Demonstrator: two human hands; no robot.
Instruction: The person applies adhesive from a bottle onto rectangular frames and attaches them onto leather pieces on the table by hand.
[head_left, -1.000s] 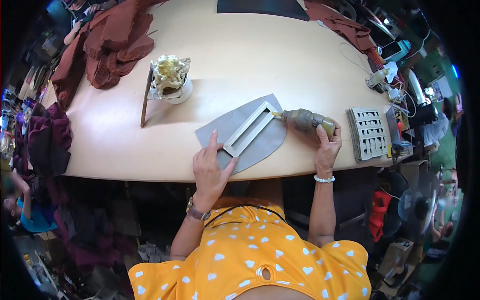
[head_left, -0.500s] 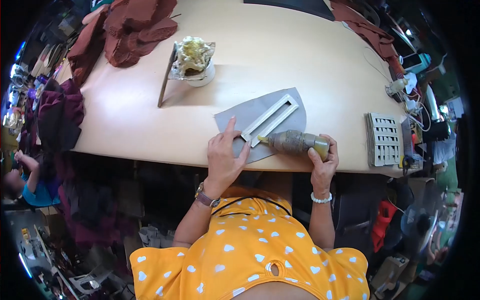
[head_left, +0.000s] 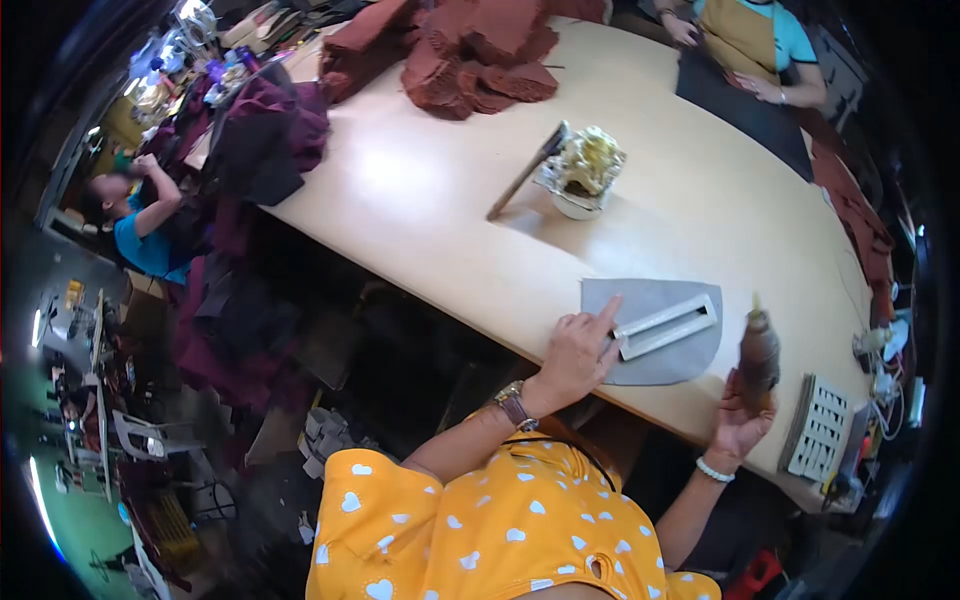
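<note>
On the table near its front edge lies a grey piece of fabric (head_left: 690, 366) with a curved right edge. A pale slotted frame (head_left: 668, 338), long and narrow, rests on top of it. My left hand (head_left: 580, 352) presses flat at the frame's left end, its index finger stretched out over the fabric and the thumb at the frame's corner. Gripped in my right hand (head_left: 742, 425) is a brownish glue bottle (head_left: 760, 352) with a thin nozzle, held tip up to the right of the fabric and apart from it.
A white tub (head_left: 582, 208) topped with yellowish crusted material and a stick (head_left: 522, 182) stands behind. Red-brown fabric (head_left: 470, 60) and purple fabric (head_left: 265, 130) lie farther off. Slotted cards (head_left: 815, 430) sit at right. A co-worker's hands rest on dark fabric (head_left: 735, 115).
My right hand has lifted the glue bottle off the frame's near end and turned its nozzle upward. The camera view has turned left; my left hand stays at the frame.
</note>
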